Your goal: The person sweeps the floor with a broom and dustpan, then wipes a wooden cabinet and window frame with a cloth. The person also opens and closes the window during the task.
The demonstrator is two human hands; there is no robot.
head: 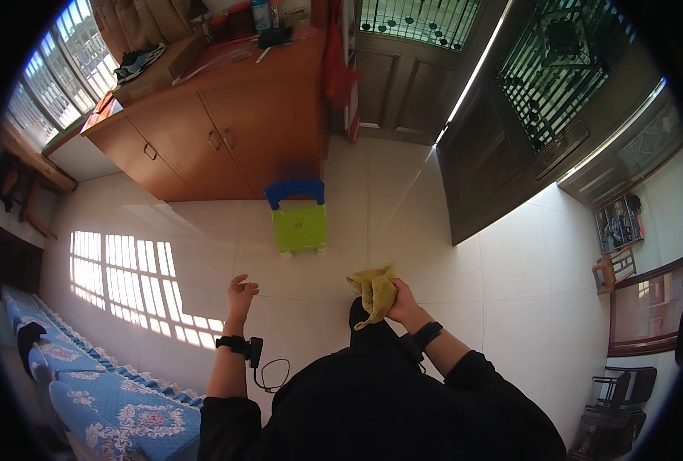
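Note:
My right hand [403, 301] is closed on a crumpled yellow-green cloth [376, 291], which hangs from it above the tiled floor, near my black-clad leg. To the left, my left hand [241, 294] is raised over the floor with its fingers partly curled and apart, holding nothing. Both wrists wear black straps; a thin cable loops down from the device on the left one. Ahead of me a small plastic child's chair [300, 227], with a lime-green seat and a blue backrest, stands against the front of a wooden cabinet.
The orange-brown wooden cabinet [232, 127] bears jars, a box and a shoe. A dark door [491, 150] with a green-paned grille stands at an angle on the right. A sofa with a blue floral cover [128, 403] is at lower left. Black chairs [618, 403] stand at lower right.

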